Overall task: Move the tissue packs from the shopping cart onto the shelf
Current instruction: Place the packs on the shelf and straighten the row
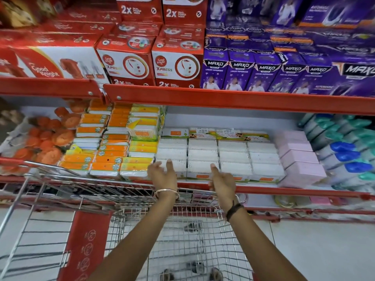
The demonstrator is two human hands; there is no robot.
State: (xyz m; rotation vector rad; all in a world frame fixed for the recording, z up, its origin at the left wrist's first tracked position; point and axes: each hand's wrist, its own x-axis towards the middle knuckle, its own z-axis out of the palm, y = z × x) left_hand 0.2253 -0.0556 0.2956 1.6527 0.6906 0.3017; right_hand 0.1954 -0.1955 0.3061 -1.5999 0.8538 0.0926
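The shelf (263, 190) carries white tissue packs (203, 157) in rows at its middle, orange packs to the left. The near shopping cart (182, 240) looks empty. Both hands are open and hold nothing: left hand (162, 175) and right hand (222, 182) reach the nearest packs. These look light, soft and plastic-wrapped, best squeezed by their sides.

Red boxes (125, 61) and purple boxes (253, 72) stand on the upper level, while pink boxes (300, 159), orange scrubbers (50, 138) and blue-capped bottles (345, 153) fill the lower one.
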